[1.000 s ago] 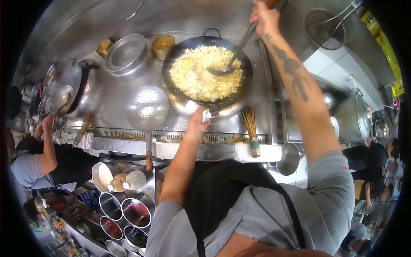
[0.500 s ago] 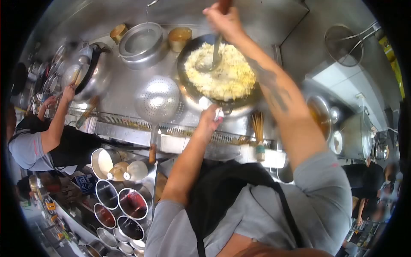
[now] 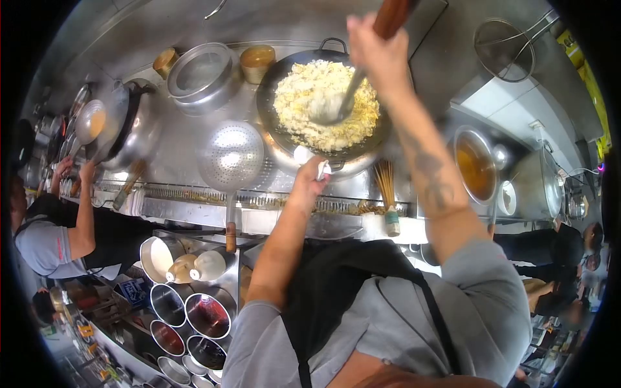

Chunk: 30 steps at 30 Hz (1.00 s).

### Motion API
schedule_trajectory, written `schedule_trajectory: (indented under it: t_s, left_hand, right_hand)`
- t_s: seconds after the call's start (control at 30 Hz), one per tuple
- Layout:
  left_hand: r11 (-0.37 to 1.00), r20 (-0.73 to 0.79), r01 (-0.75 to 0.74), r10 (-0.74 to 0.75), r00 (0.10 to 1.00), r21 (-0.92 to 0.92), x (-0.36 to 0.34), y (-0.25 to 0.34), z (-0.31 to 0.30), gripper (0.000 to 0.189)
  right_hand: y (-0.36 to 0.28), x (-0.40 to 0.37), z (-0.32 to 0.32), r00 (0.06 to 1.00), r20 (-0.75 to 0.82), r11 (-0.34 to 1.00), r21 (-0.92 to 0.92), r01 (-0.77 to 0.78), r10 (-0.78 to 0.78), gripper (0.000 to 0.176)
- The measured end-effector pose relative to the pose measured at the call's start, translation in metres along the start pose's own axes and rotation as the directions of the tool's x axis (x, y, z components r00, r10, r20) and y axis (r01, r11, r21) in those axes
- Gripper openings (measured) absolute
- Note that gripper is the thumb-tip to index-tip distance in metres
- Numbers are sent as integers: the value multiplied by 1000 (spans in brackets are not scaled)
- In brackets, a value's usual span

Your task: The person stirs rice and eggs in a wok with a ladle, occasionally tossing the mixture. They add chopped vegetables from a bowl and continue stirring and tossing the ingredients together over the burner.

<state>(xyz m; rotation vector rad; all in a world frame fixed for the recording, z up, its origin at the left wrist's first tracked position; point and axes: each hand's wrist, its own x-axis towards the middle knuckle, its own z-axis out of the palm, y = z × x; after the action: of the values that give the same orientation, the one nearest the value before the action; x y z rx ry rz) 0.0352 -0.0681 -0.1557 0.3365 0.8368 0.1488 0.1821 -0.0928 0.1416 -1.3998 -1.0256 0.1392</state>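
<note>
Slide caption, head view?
Right hand holds ladle in yellow-white food; left hand holds white cloth at near side of wok.

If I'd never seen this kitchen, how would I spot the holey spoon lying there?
Find the dark wok of yellowish food. Left of it in the picture, on the steel counter, lies a round metal skimmer with a wooden-ended handle. Unlike the wok, its bowl is dotted with little holes.

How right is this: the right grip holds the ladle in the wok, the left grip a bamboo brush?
The bamboo brush is wrong: the head view shows the left grip holding white cloth at the near edge of the wok. The rest stands.
</note>
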Motion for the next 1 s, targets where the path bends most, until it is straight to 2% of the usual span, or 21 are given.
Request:
schedule_trajectory:
  t_s: [0.03,0.1,0.13,0.2,0.23,0.33,0.4,0.43,0.47,0.5,0.53,0.6,0.63,0.67,0.7,0.77,0.8,0.83,0.87,0.93,1.0]
  left_hand:
    - [1000,7,-8,8,1000,-12,0,-1,-2,7]
    - [1000,31,-23,23,999,-11,1,-1,-2,10]
    - [1000,28,-23,24,999,-19,-2,-2,0,9]
    - [999,22,-30,30,999,-36,-8,2,4,9]
    - [999,110,11,-7,994,-40,-4,4,1,10]
    - [999,-126,-9,15,992,48,-28,7,22,12]
    - [956,224,-280,256,940,82,-56,-11,7,15]
    - [903,303,-348,268,915,252,-65,-29,-3,17]
    - [992,7,-124,125,992,-14,-93,-34,27,17]
    - [997,-16,-75,74,997,-28,-121,-39,33,16]
    - [998,-34,-34,32,999,-51,-139,-40,37,16]
    - [995,-44,-29,25,999,-92,-148,-28,41,15]
    - [993,-47,-32,26,999,-112,-147,-17,41,14]
    - [905,177,-331,292,940,267,-99,-30,2,15]
    - [594,380,-644,521,765,482,-52,-42,-37,15]
    - [925,73,-246,234,969,290,-64,-67,-50,16]
    - [991,-41,-28,34,999,128,-68,-78,-56,16]
    - [986,6,11,-13,1000,167,-80,-98,-82,17]
    - [995,134,23,-36,990,101,-91,-108,-96,18]
    - [989,137,-144,145,980,-18,-105,-101,-68,17]
    - [861,243,-372,300,922,346,-111,-59,-35,14]
  right_hand:
    - [43,-12,11,1000,-25,999,39,17,-16,18]
    - [107,-1,14,964,-3,916,-312,251,-266,24]
    - [101,30,2,994,92,994,90,-66,58,25]
    - [68,69,-26,973,173,988,-39,-146,151,26]
    - [56,58,-25,987,75,990,-1,-140,140,26]
    - [30,-2,-20,972,-201,991,91,-102,119,24]
    - [86,-6,-4,975,-161,924,373,-83,153,23]
    - [54,10,-19,976,-67,956,223,-190,209,21]
    - [22,19,-32,956,8,954,70,-293,293,20]
    - [12,35,-34,945,-80,898,347,-271,317,27]
    - [-5,52,-53,909,-144,916,154,-370,392,25]
    - [6,72,-63,986,-146,833,553,9,86,23]
    - [21,73,-57,964,-228,873,488,-8,136,20]
    - [19,47,-38,935,-257,908,398,-129,245,20]
    - [23,23,-21,923,-311,943,307,-127,225,20]
    - [27,6,-4,927,-339,956,286,-62,161,20]
    - [25,8,-4,943,-309,932,362,-1,121,21]
    - [2,3,-8,962,-263,948,318,16,72,20]
    - [-24,8,-15,958,-277,952,306,19,70,21]
    - [-62,5,-19,954,-280,955,296,-17,103,22]
    - [-78,4,-18,959,-275,937,348,33,69,21]
